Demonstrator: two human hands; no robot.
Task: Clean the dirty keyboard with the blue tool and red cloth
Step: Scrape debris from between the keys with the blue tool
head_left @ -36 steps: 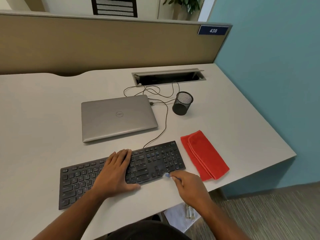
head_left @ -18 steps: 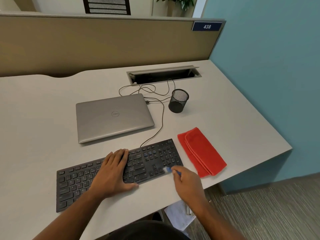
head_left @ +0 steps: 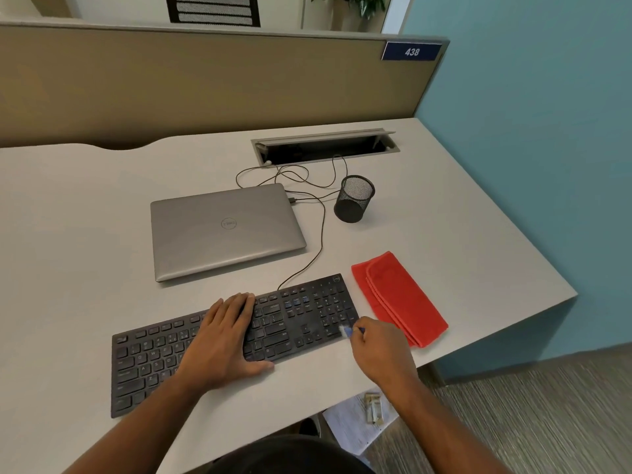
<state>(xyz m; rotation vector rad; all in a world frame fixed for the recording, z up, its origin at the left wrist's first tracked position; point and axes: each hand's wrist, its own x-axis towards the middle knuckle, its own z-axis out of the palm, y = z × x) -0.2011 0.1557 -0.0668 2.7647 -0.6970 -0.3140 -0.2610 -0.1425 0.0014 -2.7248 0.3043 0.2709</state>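
Keyboard (head_left: 191, 357) sits at the front of the desk (head_left: 68, 234), angled a bit, and you can see pale dust on the keys, heaviest around the right end. Your left hand (head_left: 225, 340) lies flat on the middle of it, fingers straight and together, thumb hooked over the near edge, so it's basically pinning the board in place. Behind that there's a closed laptop (head_left: 225, 227), and the keyboard's cable runs back past it toward the mesh cup (head_left: 354, 200).

Your right hand (head_left: 383, 350) is pinching the blue tool (head_left: 349, 331), with its pale tip down on the number pad at the board's right end. Looks like you're mid brushing step, working the right end.

Cloth (head_left: 400, 299) is folded just beside the keyboard's right end, untouched, so the wipe-down hasn't started, I'd say.

Next move probably wants short strokes along the key rows toward the edge, so the dust comes off the board and doesn't drop back between keys. Keep the left hand down or the board will slide.
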